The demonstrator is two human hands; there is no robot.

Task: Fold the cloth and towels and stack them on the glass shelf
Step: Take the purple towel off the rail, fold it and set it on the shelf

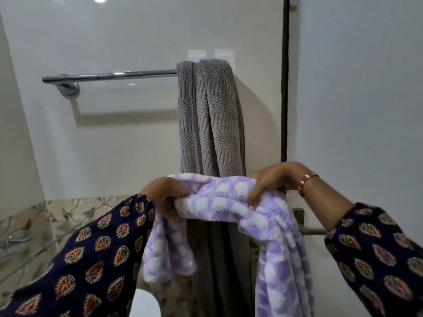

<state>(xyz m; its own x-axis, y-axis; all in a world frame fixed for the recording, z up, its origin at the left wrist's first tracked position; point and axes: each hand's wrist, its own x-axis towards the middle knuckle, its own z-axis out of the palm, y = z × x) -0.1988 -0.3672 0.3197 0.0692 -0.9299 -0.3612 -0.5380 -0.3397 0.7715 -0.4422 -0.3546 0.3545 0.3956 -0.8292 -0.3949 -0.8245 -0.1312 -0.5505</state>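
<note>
Grey towel is hanging over towel rail's right end, blocking it; rail's left stretch is lying bare.

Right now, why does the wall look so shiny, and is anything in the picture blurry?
Head view: a ceiling light glares at the top edge, the glossy wall mirrors the towel rail, which casts a soft shadow below; the purple cloth blurs toward the bottom edge.

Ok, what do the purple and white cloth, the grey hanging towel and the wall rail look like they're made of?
Purple and white spotted cloth: probably soft fleece or plush, with a fuzzy pile. Grey ribbed towel: likely cotton terry, matte, with woven ribbed bands. Shiny silver wall rail: apparently chromed or polished metal, showing mirror-like highlights.
</note>
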